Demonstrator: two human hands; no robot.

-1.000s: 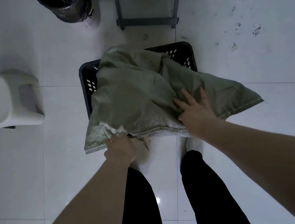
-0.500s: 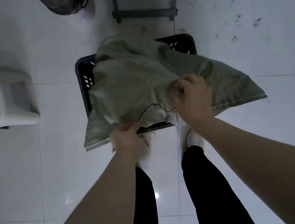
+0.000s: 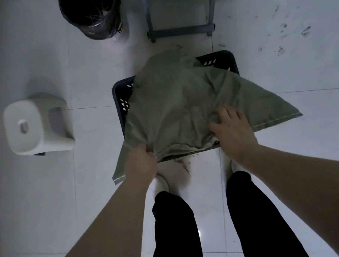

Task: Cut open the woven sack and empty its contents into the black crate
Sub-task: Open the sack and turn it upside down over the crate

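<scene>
Pale floor tiles [image 3: 302, 151] carry the black crate [image 3: 229, 60], with the sack [image 3: 178, 104] draped limp over it, its frayed near edge open. The hands are apart: the left hand [image 3: 140, 162] grips the near-left edge, the right hand [image 3: 234, 135] bunches cloth near-right. Contents are hidden; emptying looks nearly done.
</scene>
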